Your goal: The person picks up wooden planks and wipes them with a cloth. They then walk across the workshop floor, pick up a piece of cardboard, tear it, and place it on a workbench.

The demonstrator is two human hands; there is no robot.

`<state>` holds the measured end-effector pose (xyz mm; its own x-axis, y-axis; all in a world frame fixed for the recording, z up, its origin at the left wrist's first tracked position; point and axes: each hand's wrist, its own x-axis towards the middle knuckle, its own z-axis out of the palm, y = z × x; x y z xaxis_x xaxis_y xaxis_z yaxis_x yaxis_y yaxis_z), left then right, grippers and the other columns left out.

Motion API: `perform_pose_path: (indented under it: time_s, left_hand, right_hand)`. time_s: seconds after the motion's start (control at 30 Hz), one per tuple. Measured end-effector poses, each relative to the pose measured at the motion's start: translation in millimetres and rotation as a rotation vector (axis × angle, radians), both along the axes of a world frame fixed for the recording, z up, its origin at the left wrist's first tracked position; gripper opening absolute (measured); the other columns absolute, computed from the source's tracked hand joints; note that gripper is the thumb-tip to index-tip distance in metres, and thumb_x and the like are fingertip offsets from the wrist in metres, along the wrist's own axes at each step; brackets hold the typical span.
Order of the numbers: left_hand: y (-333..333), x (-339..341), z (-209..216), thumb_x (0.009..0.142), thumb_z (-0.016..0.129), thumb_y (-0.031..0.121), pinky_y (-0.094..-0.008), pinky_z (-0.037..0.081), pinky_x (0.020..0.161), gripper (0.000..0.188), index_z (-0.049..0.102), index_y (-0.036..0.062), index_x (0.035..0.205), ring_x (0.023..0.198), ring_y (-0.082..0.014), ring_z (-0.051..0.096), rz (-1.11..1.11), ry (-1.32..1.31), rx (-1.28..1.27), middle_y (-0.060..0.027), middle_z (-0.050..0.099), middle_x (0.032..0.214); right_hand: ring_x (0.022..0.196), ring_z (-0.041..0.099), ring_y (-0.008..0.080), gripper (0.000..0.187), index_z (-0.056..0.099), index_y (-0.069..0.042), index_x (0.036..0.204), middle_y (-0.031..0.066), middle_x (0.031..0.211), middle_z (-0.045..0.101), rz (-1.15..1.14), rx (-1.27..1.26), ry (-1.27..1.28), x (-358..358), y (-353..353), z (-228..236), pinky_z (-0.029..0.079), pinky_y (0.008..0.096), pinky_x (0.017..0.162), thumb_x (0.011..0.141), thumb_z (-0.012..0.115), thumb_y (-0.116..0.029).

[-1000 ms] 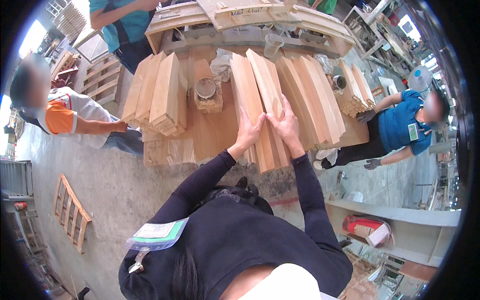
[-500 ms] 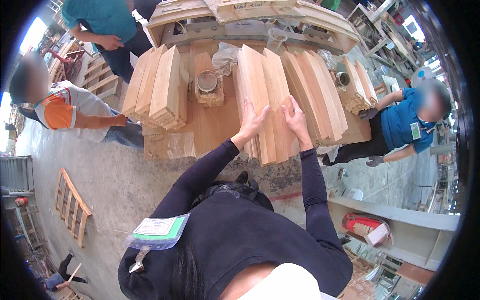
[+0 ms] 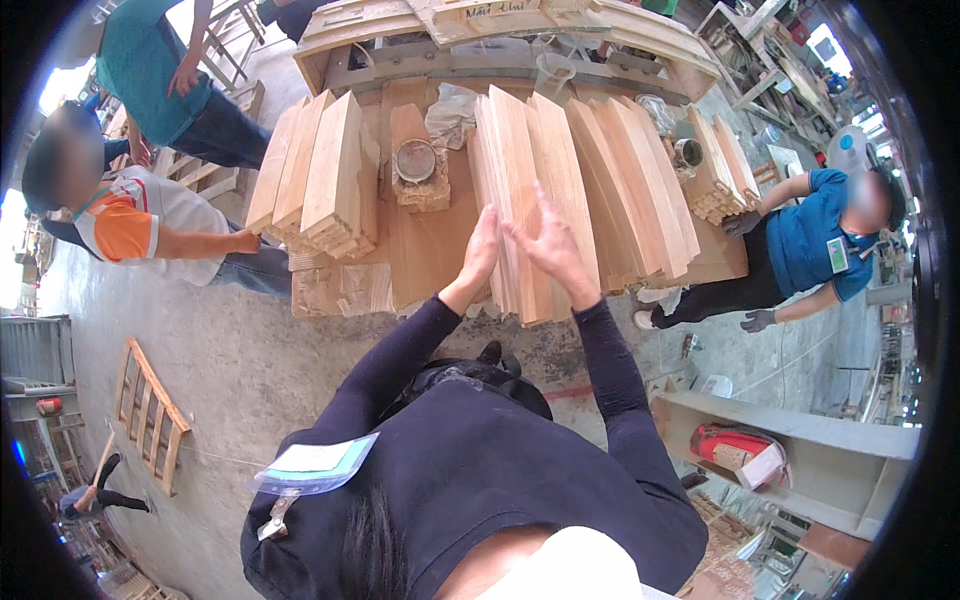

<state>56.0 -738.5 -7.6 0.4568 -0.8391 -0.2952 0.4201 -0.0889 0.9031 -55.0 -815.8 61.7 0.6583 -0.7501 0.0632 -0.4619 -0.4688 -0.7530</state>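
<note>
Hands meet over a stack of pale wooden boards (image 3: 520, 200) that stands on edge near the middle of the counter (image 3: 425, 250), its near ends reaching the counter's front edge. Both forearms, in dark long sleeves, rise from the lower edge of the view and converge on that stack. The left hand (image 3: 482, 245) is held upright, palm turned inward, flat against the left face of the stack; its grip is spread, fingers straight and together, pressing rather than closing round anything. The right hand (image 3: 545, 245) lies on top of the boards just beside it, fingers fanned open and pointing toward the counter's far edge, palm down on the wood, its grip also spread. The two hands are close together, almost touching at the thumbs.

Toward the counter's left side stands a second bundle of boards (image 3: 315, 175), also on edge. Between the two bundles, nearer the far edge, a round metal tin (image 3: 416, 160) sits on a small block. To the right of the handled stack, more boards (image 3: 640, 190) lean in a fanned row toward the right edge.

A person in an orange-and-white shirt (image 3: 140, 220) crouches at the counter's left edge, and a person in a blue shirt (image 3: 810, 245) crouches at the right edge with gloved hands.
</note>
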Motion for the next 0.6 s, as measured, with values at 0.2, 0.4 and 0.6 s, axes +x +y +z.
perform_pose_path:
  time_s: [0.2, 0.4, 0.6]
  left_hand:
    - [55.4, 21.3, -53.3, 0.097, 0.034, 0.058, -0.0366, 0.041, 0.098, 0.072, 0.043, -0.0014, 0.137, 0.122, -0.0276, 0.05, -0.051, 0.023, 0.213, -0.0172, 0.047, 0.137]
    - [132.2, 53.4, -83.3, 0.097, 0.034, 0.058, -0.0342, 0.046, 0.087, 0.069, 0.053, -0.001, 0.127, 0.105, -0.0227, 0.06, -0.098, -0.013, 0.37, -0.0143, 0.058, 0.123]
    - [180.5, 68.7, -104.6, 0.097, 0.035, 0.057, -0.0318, 0.048, 0.079, 0.066, 0.056, -0.0009, 0.121, 0.092, -0.0201, 0.063, -0.061, 0.045, 0.471, -0.0112, 0.063, 0.113]
  right_hand:
    - [0.133, 0.035, 0.0408, 0.08, 0.031, -0.002, 0.144, 0.0256, 0.14, 0.041, 0.0, -0.159, -0.064, 8.6, 1.9, -20.7, 0.03, 0.042, 0.111, 0.073, 0.065, -0.015]
    - [0.135, 0.029, 0.0448, 0.074, 0.032, 0.001, 0.143, 0.033, 0.139, 0.036, 0.08, -0.211, 0.006, -5.5, -2.8, -11.8, 0.029, 0.0442, 0.111, 0.077, 0.062, -0.017]
    - [0.134, 0.033, 0.0417, 0.068, 0.037, -0.006, 0.143, 0.029, 0.139, 0.04, -0.04, -0.316, 0.018, 4.7, 11.6, -21.6, 0.03, 0.0433, 0.11, 0.079, 0.06, -0.013]
